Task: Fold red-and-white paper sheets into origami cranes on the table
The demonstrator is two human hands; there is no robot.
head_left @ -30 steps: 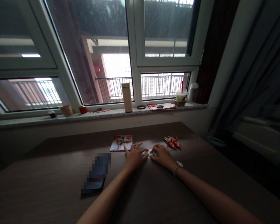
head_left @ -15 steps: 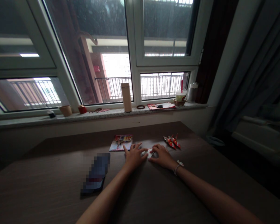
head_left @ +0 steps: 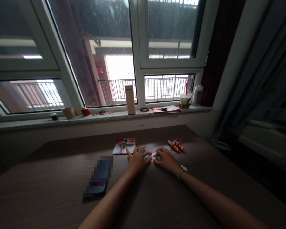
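Note:
Both of my hands rest on the dark wooden table [head_left: 157, 197] and meet over a small folded piece of white and red paper [head_left: 153, 156]. My left hand [head_left: 137, 160] lies with its fingers spread, the fingertips pressing the paper's left side. My right hand [head_left: 166, 159] has its fingers curled onto the paper's right edge; a bracelet sits on that wrist. Most of the paper is hidden between the hands. Two folded red paper cranes [head_left: 176, 145] lie just beyond my right hand. A colourful printed sheet pack [head_left: 124, 145] lies just beyond my left hand.
A dark phone [head_left: 98, 178] lies on the table left of my left arm. The windowsill [head_left: 97, 118] carries a tall beige flask [head_left: 130, 100], a paper cup [head_left: 68, 113], a small red pot [head_left: 85, 111], scissors on red paper [head_left: 164, 108] and a drink cup with a straw [head_left: 185, 97]. Dark curtains hang at the right.
The hands stay pressed on the folded paper with only slight shifts of the fingers. The view moves a little.

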